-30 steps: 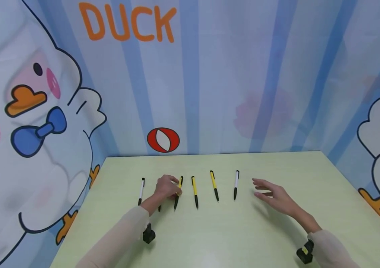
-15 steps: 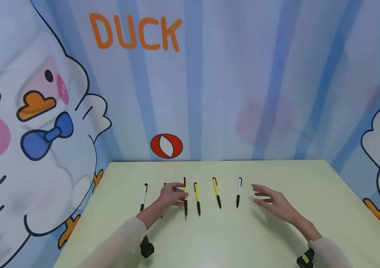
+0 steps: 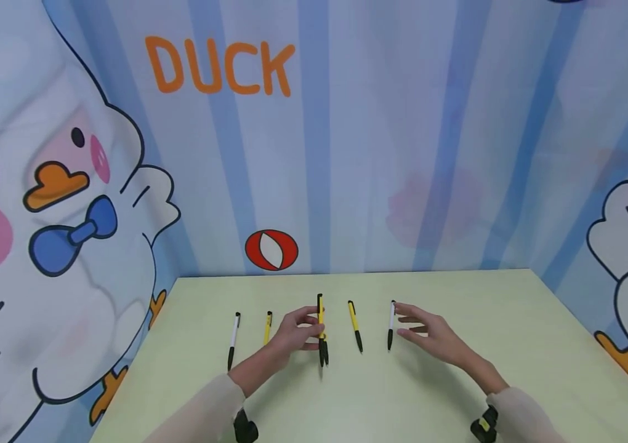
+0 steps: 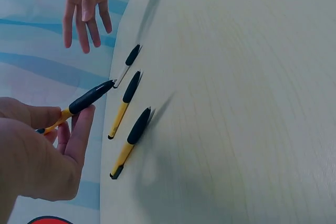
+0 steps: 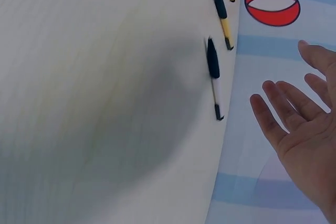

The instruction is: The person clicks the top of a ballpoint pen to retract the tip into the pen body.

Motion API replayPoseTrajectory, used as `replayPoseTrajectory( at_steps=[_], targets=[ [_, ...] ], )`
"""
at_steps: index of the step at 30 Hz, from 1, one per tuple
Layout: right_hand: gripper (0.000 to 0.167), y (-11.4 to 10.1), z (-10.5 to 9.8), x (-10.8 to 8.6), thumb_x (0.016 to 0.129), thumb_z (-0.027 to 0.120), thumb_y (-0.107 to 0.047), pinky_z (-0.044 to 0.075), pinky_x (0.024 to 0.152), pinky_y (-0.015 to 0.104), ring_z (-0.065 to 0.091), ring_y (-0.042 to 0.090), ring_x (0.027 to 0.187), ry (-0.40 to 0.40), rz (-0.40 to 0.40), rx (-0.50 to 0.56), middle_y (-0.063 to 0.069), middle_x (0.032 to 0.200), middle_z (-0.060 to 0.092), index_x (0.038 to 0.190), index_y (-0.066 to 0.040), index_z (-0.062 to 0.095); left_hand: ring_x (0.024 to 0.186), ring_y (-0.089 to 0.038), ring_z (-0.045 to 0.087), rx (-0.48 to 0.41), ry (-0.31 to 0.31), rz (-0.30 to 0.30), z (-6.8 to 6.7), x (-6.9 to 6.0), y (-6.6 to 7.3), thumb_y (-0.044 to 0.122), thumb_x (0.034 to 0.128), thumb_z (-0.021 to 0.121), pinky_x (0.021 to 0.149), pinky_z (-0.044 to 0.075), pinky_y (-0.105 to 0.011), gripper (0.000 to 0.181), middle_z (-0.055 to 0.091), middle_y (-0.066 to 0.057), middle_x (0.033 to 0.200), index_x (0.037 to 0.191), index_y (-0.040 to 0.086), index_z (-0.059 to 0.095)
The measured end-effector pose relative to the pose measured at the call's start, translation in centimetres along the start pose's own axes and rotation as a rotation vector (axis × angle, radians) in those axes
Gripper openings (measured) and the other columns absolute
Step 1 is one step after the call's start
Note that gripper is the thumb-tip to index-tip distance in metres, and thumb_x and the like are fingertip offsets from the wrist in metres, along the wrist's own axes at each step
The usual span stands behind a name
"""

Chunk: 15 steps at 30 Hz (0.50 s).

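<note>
My left hand (image 3: pixel 296 333) pinches a yellow ballpoint pen with a black grip (image 4: pixel 90 98) between thumb and fingers, lifted off the table. In the head view it overlaps another yellow pen (image 3: pixel 326 355) lying behind it; the left wrist view shows that pen lying apart on the table. My right hand (image 3: pixel 434 335) hovers with loosely spread fingers and holds nothing. Nearest to it lies a white pen with a black grip (image 3: pixel 391 319). Between the hands lies one more yellow pen (image 3: pixel 354 317).
Left of my left hand lie a white pen (image 3: pixel 234 338) and a yellow pen (image 3: pixel 268 325), the latter partly hidden by the hand. The pale table (image 3: pixel 458 289) ends at a blue striped cloth backdrop (image 3: pixel 369 154) with printed ducks.
My left hand has picked up the yellow pen and carried it rightward, over the neighbouring yellow pen. My right hand has moved left, close to the white pen.
</note>
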State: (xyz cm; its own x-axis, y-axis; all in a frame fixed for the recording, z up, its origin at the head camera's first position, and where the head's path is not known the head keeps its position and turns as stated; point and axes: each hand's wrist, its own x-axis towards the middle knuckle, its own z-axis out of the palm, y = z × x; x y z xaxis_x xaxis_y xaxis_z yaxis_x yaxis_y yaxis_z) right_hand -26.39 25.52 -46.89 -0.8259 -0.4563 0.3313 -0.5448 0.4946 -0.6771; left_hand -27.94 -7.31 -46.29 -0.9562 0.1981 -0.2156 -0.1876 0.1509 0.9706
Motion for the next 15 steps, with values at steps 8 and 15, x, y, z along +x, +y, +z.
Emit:
replayPoseTrajectory(
  at_steps=[8, 15],
  targets=[
    [0.063, -2.1, 1.5, 1.8, 0.101, 0.066, -0.019, 0.056, 0.098, 0.057, 0.061, 0.042, 0.128, -0.019, -0.029, 0.044, 0.023, 0.149, 0.054, 0.156, -0.007, 0.039, 0.091, -0.013, 0.073, -0.029, -0.044, 0.055, 1.2, -0.7, 0.6, 0.014, 0.0959, 0.072, 0.082, 0.066, -0.037, 0.053, 0.063, -0.009, 0.112, 0.146, 0.008, 0.055],
    [0.081, -3.7, 3.0, 3.0, 0.096, 0.073, -0.024, 0.056, 0.1, 0.056, 0.059, 0.042, 0.131, -0.032, -0.032, 0.074, 0.022, 0.154, 0.048, 0.162, -0.012, 0.028, 0.088, -0.013, 0.074, -0.057, -0.057, 0.103, 1.6, -0.8, 1.0, 0.015, 0.0917, 0.078, 0.079, 0.066, -0.039, 0.058, 0.068, -0.01, 0.111, 0.146, 0.014, 0.057]
  ],
)
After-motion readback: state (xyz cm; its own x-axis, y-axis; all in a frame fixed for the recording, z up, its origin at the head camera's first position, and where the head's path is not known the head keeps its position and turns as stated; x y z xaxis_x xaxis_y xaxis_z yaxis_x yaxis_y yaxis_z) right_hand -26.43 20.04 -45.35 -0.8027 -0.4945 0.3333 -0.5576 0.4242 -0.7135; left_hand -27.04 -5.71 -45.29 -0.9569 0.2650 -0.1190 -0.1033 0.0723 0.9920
